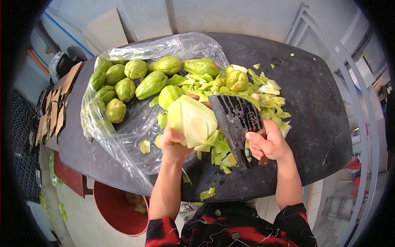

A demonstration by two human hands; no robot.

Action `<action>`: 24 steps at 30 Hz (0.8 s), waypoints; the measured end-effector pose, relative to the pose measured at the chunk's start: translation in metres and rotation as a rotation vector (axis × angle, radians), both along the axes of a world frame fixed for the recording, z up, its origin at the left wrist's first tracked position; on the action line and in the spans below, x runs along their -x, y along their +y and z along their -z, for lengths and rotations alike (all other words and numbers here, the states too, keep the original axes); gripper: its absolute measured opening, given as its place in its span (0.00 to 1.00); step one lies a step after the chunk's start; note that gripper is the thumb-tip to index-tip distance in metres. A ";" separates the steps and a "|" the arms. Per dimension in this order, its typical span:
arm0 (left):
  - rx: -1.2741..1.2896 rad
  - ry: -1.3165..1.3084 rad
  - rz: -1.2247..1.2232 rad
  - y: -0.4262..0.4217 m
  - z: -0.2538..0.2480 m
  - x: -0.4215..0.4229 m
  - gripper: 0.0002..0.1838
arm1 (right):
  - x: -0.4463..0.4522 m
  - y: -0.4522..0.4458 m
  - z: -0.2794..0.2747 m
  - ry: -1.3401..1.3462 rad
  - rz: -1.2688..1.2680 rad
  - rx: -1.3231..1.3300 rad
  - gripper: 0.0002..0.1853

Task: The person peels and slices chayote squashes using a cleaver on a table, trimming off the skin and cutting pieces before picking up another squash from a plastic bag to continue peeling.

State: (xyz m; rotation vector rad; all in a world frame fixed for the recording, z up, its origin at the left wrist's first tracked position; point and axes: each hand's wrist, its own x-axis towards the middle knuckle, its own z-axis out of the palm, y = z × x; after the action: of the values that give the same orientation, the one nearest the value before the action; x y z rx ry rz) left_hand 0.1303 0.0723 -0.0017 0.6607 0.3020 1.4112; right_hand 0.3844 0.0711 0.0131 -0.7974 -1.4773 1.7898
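A partly peeled chayote [192, 122], pale with flat cut faces, is gripped in my left hand [173, 143] above the table. My right hand [269, 142] is closed round the handle of a wide, dark cleaver [234, 123]. Its blade stands close to the chayote's right side, wet and with raised letters near the handle; I cannot tell whether it touches. Green peelings [222, 154] lie heaped beneath and behind both hands. Several whole green chayotes [151, 85] rest at the back left on a clear plastic bag [135, 152].
The dark table [312, 119] has a rounded edge in front of me. Below its front left stands a red bucket [119, 210] with some pale things inside. A grey metal railing [354, 82] runs along the right. Stacked brown boards [53, 109] are at the left.
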 end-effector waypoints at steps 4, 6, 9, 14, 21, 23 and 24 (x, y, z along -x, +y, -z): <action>-0.004 0.057 -0.055 -0.002 0.003 0.002 0.50 | 0.000 -0.001 0.000 0.002 -0.021 0.057 0.06; 0.002 0.074 -0.068 -0.003 0.002 0.003 0.51 | 0.001 -0.001 -0.002 -0.002 -0.028 0.061 0.06; 0.005 0.094 -0.077 -0.004 0.003 0.004 0.52 | 0.000 -0.001 0.000 -0.005 -0.043 0.074 0.07; 0.036 0.180 -0.114 -0.005 0.000 0.004 0.51 | 0.002 -0.001 0.002 0.003 -0.045 0.074 0.07; 0.110 0.204 -0.134 -0.015 0.016 -0.007 0.51 | 0.013 -0.003 0.002 0.006 -0.067 0.067 0.06; 0.222 0.207 -0.179 -0.021 0.038 -0.017 0.50 | 0.017 -0.006 0.003 -0.020 -0.087 0.057 0.06; 0.178 0.218 -0.114 -0.022 0.037 -0.013 0.49 | 0.018 -0.006 0.003 0.002 -0.083 0.061 0.06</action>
State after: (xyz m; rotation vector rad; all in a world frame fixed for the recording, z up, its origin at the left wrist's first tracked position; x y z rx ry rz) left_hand 0.1437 0.0506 -0.0384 0.6591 0.6390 1.4028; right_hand 0.3666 0.0650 0.0099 -0.7744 -1.4802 1.9042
